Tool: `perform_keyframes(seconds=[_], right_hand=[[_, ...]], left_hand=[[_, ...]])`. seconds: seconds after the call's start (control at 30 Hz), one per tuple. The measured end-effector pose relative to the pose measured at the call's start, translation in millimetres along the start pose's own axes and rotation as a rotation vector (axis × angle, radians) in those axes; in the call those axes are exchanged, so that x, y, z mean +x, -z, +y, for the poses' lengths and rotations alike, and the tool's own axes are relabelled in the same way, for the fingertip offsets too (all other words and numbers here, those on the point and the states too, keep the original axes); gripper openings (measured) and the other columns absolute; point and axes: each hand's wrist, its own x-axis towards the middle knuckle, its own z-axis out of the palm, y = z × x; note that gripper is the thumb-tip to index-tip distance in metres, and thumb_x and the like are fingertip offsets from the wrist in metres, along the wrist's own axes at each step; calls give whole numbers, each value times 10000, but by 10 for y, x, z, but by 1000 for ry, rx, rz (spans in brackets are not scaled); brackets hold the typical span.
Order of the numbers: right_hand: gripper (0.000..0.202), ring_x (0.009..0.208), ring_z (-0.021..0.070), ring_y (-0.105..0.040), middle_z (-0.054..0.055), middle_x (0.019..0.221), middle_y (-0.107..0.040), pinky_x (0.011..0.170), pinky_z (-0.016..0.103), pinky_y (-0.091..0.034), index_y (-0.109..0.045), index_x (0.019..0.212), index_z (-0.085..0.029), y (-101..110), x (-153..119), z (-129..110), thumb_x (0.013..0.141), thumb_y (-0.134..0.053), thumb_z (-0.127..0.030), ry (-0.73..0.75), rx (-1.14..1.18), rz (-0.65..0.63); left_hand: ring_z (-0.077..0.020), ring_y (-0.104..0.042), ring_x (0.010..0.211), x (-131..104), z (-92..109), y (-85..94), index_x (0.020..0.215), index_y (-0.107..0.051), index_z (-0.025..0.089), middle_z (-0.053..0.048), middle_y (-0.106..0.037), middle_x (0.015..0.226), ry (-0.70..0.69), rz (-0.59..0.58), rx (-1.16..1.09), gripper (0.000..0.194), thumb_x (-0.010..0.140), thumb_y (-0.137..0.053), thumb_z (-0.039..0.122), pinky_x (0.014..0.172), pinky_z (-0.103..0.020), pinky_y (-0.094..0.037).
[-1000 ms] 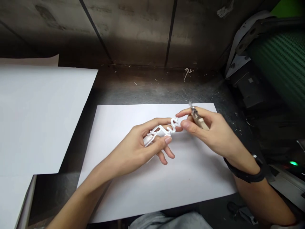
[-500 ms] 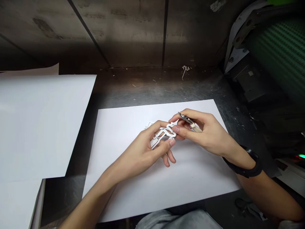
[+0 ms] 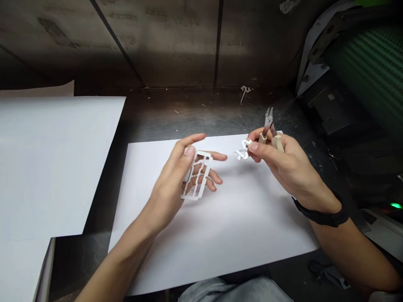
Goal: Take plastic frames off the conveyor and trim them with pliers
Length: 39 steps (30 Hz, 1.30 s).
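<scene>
My left hand [image 3: 176, 176] holds a white plastic frame [image 3: 201, 178] with open slots, gripped between thumb and palm while the other fingers spread out behind it. Opposite it, my right hand [image 3: 283, 163] pinches a curly white plastic scrap [image 3: 243, 150] between thumb and finger. The same right hand also keeps a pair of nippers [image 3: 269, 121] with beige handles, their jaws pointing up and slightly apart. The scrap and the frame are apart, both above a large white sheet [image 3: 226, 239].
Another curly white scrap [image 3: 244, 91] lies at the back of the dark metal bench [image 3: 151, 121], among small slivers. More white sheets [image 3: 56, 159] are stacked at the left. A machine with a green ribbed part [image 3: 371, 63] stands at the right.
The curly scrap has come away from the frame and moved right with my right hand. My left hand has turned and drawn left with the frame. The nippers now point upward.
</scene>
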Motion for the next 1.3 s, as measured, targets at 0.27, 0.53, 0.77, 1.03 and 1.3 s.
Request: perform_keyframes(seconds=[0.27, 0.53, 0.77, 1.03, 1.3], right_hand=[[82, 805, 164, -458, 9, 911, -511, 740, 284, -391, -759, 1010, -201, -31, 21, -24, 1035, -823, -247, -114, 189, 14], [81, 812, 169, -437, 13, 906, -481, 717, 284, -376, -774, 979, -213, -22, -11, -36, 1048, -806, -242, -124, 172, 4], [108, 834, 173, -427, 23, 927, -457, 718, 248, -423, -784, 935, -220, -45, -44, -36, 1040, -803, -230, -135, 193, 24], [116, 850, 194, -436, 38, 944, -478, 733, 260, -450, -780, 971, -239, -5, -29, 51, 1064, -830, -285, -165, 199, -23], [193, 813, 190, -483, 24, 912, -547, 720, 294, -429, -758, 958, -224, -15, -2, 67, 1013, -879, -363, -163, 21, 14]], left_hand=[[-302, -836, 1041, 21, 178, -19, 1464, -653, 183, -179, -756, 1419, 87, 84, -341, 496, 1203, -393, 515, 836, -433, -745], [-297, -821, 1094, -29, 173, -45, 1499, -617, 216, -152, -749, 1430, 65, 2, -350, 536, 1207, -351, 578, 884, -416, -728], [-313, -805, 1146, -58, 167, -37, 1553, -580, 231, -141, -698, 1502, 89, 0, -324, 624, 1177, -367, 681, 927, -417, -714], [-334, -786, 1215, -70, 159, -33, 1624, -513, 305, -117, -661, 1556, 97, 9, -239, 632, 1167, -345, 708, 995, -476, -698], [-242, -787, 984, -29, 135, 10, 1463, -622, 255, -99, -703, 1448, 43, 73, -148, 501, 1169, -447, 619, 824, -366, -661]])
